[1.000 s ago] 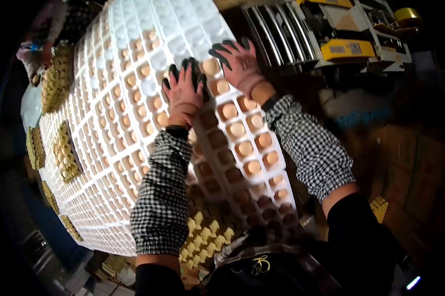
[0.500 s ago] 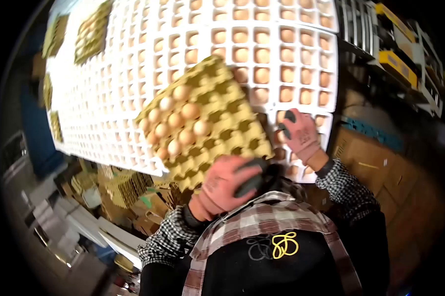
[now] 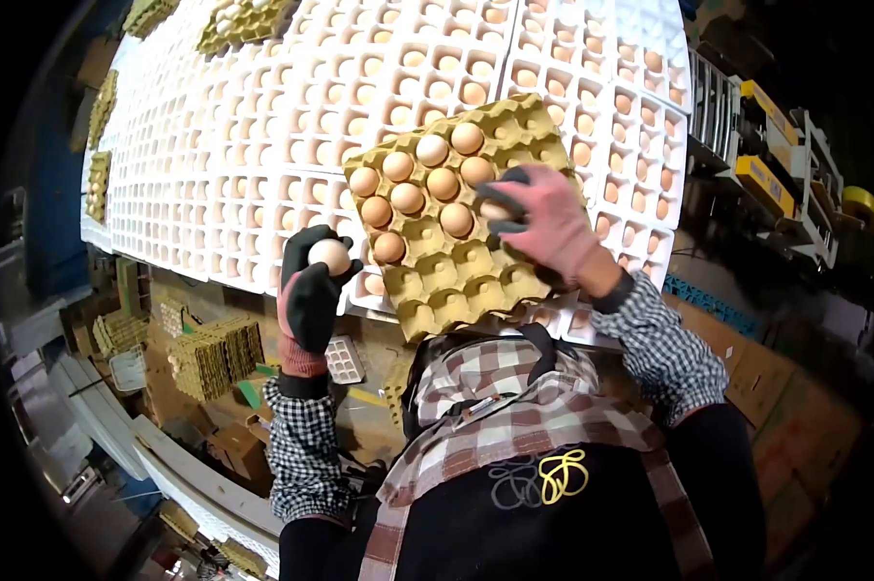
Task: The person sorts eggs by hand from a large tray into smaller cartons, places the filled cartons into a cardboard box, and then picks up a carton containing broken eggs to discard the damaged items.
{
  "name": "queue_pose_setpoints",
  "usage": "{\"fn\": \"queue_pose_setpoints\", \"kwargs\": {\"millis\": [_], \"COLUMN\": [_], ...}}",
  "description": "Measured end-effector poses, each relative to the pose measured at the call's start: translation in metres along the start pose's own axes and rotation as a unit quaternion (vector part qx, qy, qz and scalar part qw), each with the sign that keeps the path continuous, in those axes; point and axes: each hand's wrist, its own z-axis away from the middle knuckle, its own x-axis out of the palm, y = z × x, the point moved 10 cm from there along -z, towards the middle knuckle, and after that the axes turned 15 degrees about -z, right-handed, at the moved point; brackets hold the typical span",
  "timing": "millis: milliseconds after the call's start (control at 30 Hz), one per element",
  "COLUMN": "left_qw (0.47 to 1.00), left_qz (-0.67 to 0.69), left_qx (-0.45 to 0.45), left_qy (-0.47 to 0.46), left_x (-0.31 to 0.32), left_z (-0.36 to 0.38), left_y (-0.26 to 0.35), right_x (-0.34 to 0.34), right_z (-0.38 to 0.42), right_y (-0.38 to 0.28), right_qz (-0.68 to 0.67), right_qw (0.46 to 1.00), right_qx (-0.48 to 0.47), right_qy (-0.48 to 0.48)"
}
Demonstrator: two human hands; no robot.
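My left hand (image 3: 311, 300), in a pink glove with dark fingers, is closed around a pale egg (image 3: 329, 257) left of the yellowish pulp egg tray (image 3: 432, 315). Over the right part of this tray, my right hand (image 3: 558, 221) has its gloved fingers bent around a brown egg (image 3: 495, 209), partly hidden by them. Several eggs fill the tray's far and left cups, while cups nearer my body hold none. Underneath, white foam egg trays (image 3: 348, 302) full of eggs spread across the work surface.
More pulp trays with eggs (image 3: 243, 24) lie at the far left. Below the left edge stand a stack of pulp trays (image 3: 214, 358) and cardboard boxes (image 3: 238, 450). To the right are a metal frame with yellow parts (image 3: 771, 184) and a large carton (image 3: 747, 339).
My left hand has left the pulp tray's near edge and moved left, now holding an egg. My right hand has moved from the right foam tray onto the pulp tray. The view has shifted.
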Motion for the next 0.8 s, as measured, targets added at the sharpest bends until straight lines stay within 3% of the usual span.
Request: {"fn": "queue_pose_setpoints", "kwargs": {"millis": [33,67,100,133,167,200,233,267,300,333,400,433,467,500,533,567,600,633,667,700,733,767,800], "left_qw": [0.999,0.981,0.898,0.744,0.75,0.749,0.84,0.912,0.952,0.911,0.742,0.705,0.664,0.648,0.63,0.622,0.675,0.722,0.765,0.823,0.958,0.983,0.986], "left_qz": [0.022,-0.184,-0.437,-0.656,-0.647,-0.647,-0.523,-0.384,-0.294,-0.412,-0.656,-0.687,-0.723,-0.744,-0.763,-0.77,-0.727,-0.686,-0.641,-0.556,-0.284,-0.162,0.07], "left_qx": [-0.033,-0.048,0.037,0.119,0.128,0.128,0.142,0.148,0.084,-0.007,0.128,0.174,0.188,0.166,0.14,0.138,0.123,0.091,0.059,0.117,0.026,-0.019,-0.054], "left_qy": [-0.023,-0.039,-0.04,-0.04,-0.051,-0.054,-0.027,-0.004,0.005,-0.007,0.043,0.015,-0.005,-0.018,-0.032,-0.03,-0.023,-0.026,-0.027,-0.013,-0.039,-0.081,-0.144], "left_x": [-0.004,0.004,0.028,0.055,0.06,0.054,0.04,0.024,0.008,0.007,0.028,0.039,0.05,0.056,0.061,0.061,0.056,0.049,0.038,0.026,0.01,0.016,0.029], "left_z": [0.001,0.001,-0.001,-0.001,-0.003,-0.001,-0.007,-0.01,-0.015,-0.019,-0.029,-0.033,-0.035,-0.036,-0.036,-0.04,-0.041,-0.044,-0.048,-0.051,-0.06,-0.055,-0.046], "left_y": [-0.005,-0.003,0.018,0.031,0.016,0.011,0.016,0.016,-0.002,0.013,0.048,0.046,0.042,0.038,0.035,0.034,0.038,0.038,0.036,0.027,-0.015,-0.011,-0.014], "right_x": [-0.005,0.0,-0.007,-0.004,0.004,0.012,0.022,0.04,0.053,0.063,0.055,0.043,0.036,0.03,0.034,0.019,0.006,-0.012,-0.019,-0.003,0.01,0.029,0.03], "right_z": [0.012,0.026,0.021,0.021,0.019,0.012,0.003,-0.007,-0.011,-0.013,-0.018,-0.019,-0.017,-0.01,0.003,-0.009,-0.019,-0.033,-0.048,-0.053,-0.058,-0.059,-0.057], "right_y": [0.03,0.039,0.034,0.029,0.018,0.006,-0.007,-0.016,-0.024,-0.033,-0.032,-0.011,0.008,0.024,0.035,0.038,0.039,0.028,0.007,0.003,-0.004,0.001,0.009], "right_qz": [-0.206,-0.499,-0.531,-0.588,-0.588,-0.546,-0.47,-0.306,-0.094,0.124,0.139,-0.107,-0.345,-0.491,-0.661,-0.629,-0.595,-0.449,-0.067,0.065,0.193,0.306,0.301], "right_qw": [0.973,0.827,0.821,0.783,0.785,0.821,0.873,0.947,0.994,0.99,0.988,0.993,0.932,0.851,0.68,0.731,0.775,0.883,0.996,0.993,0.963,0.929,0.932], "right_qx": [0.093,0.254,0.203,0.197,0.192,0.17,0.123,0.086,0.018,-0.049,-0.045,0.035,0.112,0.185,0.316,0.263,0.21,0.098,0.043,0.071,0.097,0.071,0.069], "right_qy": [0.039,0.05,0.058,0.052,0.028,-0.002,-0.03,-0.05,-0.046,-0.043,-0.043,-0.035,-0.023,-0.004,-0.004,0.02,0.046,0.099,0.032,-0.065,-0.159,-0.194,-0.189]}}
